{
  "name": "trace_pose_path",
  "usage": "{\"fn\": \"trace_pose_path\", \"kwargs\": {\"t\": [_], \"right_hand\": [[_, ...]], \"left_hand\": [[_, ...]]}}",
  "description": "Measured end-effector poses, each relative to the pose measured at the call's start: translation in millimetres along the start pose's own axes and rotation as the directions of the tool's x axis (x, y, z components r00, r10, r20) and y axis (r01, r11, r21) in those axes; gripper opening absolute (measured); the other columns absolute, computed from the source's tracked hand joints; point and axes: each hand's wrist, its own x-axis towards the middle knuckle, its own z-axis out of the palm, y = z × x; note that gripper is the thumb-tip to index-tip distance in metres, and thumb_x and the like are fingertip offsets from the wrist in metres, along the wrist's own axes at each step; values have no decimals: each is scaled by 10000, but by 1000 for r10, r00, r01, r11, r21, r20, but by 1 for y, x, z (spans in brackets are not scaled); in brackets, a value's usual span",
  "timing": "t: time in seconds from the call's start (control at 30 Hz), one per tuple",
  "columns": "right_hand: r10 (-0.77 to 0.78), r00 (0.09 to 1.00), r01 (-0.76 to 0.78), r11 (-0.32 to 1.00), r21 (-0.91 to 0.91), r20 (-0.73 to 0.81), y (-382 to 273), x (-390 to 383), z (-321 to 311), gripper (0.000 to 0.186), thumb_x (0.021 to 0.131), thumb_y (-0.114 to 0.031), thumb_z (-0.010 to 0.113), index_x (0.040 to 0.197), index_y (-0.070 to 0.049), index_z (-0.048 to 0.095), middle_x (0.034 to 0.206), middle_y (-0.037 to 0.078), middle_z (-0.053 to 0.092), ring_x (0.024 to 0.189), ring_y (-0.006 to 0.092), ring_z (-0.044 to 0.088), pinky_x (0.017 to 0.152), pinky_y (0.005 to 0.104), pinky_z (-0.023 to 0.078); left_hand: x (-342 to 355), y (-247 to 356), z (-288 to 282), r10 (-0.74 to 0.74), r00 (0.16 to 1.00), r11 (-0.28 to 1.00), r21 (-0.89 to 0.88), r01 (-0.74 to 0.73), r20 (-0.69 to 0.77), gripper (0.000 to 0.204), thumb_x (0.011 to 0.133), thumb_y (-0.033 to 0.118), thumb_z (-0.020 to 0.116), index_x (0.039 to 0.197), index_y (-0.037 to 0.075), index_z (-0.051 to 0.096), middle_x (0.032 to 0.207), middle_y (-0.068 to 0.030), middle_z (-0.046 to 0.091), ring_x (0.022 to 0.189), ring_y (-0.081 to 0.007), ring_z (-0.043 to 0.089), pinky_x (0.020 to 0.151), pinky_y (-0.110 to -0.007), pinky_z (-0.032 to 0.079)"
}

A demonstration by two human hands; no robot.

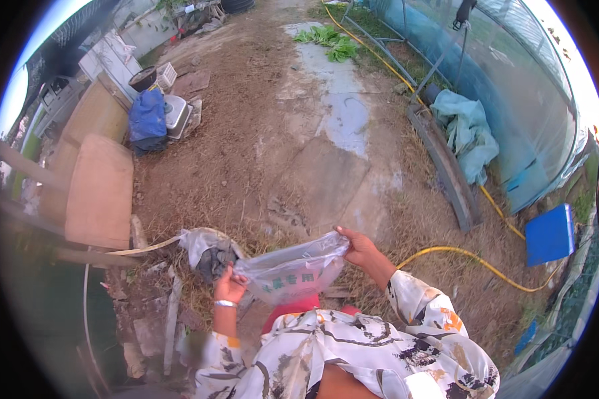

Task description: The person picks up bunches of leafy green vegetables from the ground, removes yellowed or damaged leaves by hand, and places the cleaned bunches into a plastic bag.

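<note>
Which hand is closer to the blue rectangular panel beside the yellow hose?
Right. The right hand holds the translucent plastic bag's right end, left of the panel; the left hand holds the bag's left end, farther away.

Diffuse daylight, ground evenly lit, overexposed glare at upper-left and right rims, fisheye curvature, dim blurred lower-left, black vignette.

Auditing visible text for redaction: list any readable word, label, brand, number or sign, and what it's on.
Thin translucent plastic bag, stretched between the left hand and right hand: a row of green printed characters, wording withheld here.
Blue flat rectangular panel: no text I can make out.
Elsewhere: nothing readable; any small marks are too blurred.
</note>
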Motion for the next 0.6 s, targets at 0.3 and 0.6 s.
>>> {"fn": "trace_pose_path", "kwargs": {"t": [0.3,0.6], "right_hand": [[188,958,19,709,-705,215,-210,89,94,505,817,-103,697,1247,63,490,1132,106,611,1016,164,588,894,310,476],[14,993,-2,994,-108,115,-443,312,167,234,887,-186,616,1052,-21,600,950,75,664,888,216,643,836,380,525]], "left_hand": [[193,85,301,1,948,990,135,-46,318,257,911,131,570,1164,176,579,1116,-60,625,1005,-239,585,824,-436,486],[403,91,499,-12,977,958,282,-49,212,229,907,107,570,1134,74,569,848,-46,604,701,-154,579,617,-297,513]]}}
